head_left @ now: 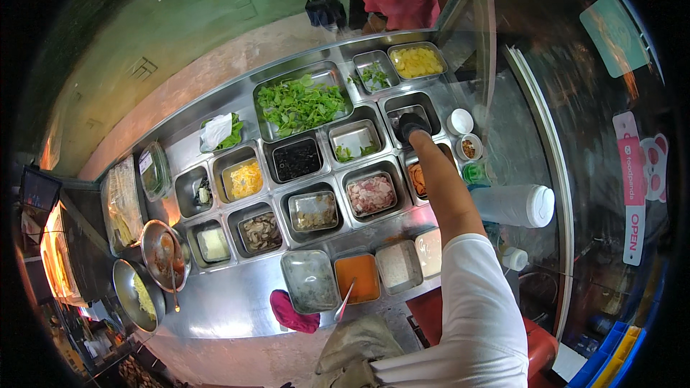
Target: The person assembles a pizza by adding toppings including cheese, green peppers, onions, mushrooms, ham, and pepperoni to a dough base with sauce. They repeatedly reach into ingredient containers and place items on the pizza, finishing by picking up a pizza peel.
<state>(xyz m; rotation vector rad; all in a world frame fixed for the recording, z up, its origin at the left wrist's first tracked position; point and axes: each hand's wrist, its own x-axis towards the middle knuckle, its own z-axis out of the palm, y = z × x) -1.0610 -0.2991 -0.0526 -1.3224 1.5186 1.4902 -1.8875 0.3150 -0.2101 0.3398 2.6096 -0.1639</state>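
Observation:
My right arm, in a white sleeve, stretches over the counter. My right hand (413, 125), in a black glove, reaches into a steel pan (392, 104) in the back row of the inset pans; its fingers are hidden, and what they touch there does not show. Just left of it is a pan with a few green leaves (354, 152). Nearer me lies a pan of raw pink meat (371, 194), and under my forearm a pan of orange pieces (417, 178) is partly covered. My left hand is out of the picture.
Behind stand trays of leafy greens (300, 104) and yellow chunks (416, 62). A large white-capped bottle (507, 205) and small white cups (460, 121) are at right. In front sit an orange sauce tub (357, 277) and a magenta cloth (293, 311). Two bowls (129, 298) stand left.

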